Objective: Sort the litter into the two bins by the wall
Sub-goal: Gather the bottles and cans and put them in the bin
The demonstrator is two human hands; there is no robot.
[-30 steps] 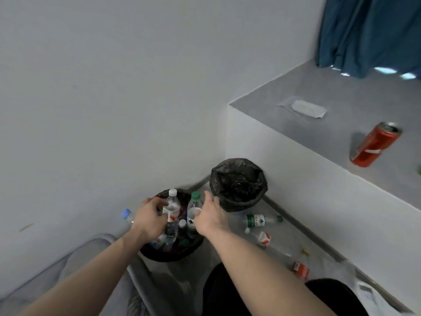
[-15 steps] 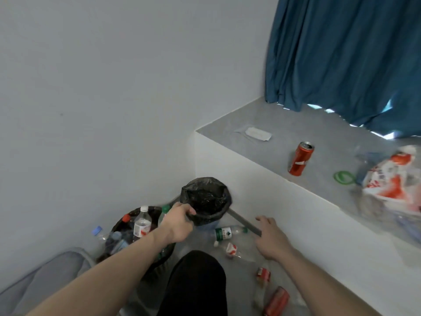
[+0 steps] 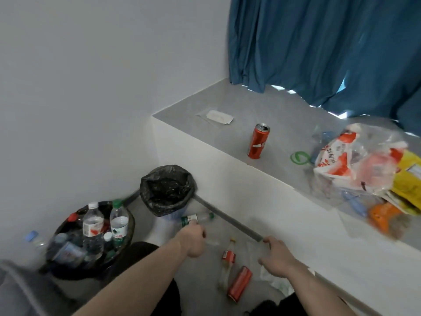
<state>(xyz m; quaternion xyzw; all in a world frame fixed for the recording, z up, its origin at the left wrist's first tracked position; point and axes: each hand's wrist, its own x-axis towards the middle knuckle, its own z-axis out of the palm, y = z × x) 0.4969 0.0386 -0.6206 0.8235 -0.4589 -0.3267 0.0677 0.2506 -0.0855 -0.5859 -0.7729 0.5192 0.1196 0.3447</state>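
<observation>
Black liners line both bins: the one at lower left [image 3: 91, 265] is packed with clear plastic bottles standing upright, white and green caps showing, while the one beside it at lower centre [image 3: 167, 190] looks almost bare inside. Just below that second bin a clear bottle with a green label [image 3: 196, 218] lies on the grey floor. The left hand [image 3: 192, 240] is curled just beside it; whether its fingers hold anything I cannot tell. Lower centre, a small red-labelled bottle [image 3: 227, 258] and a red can [image 3: 240, 283] lie side by side. The right hand [image 3: 276, 258] hangs loosely curled, holding nothing, above crumpled white paper [image 3: 280, 285].
</observation>
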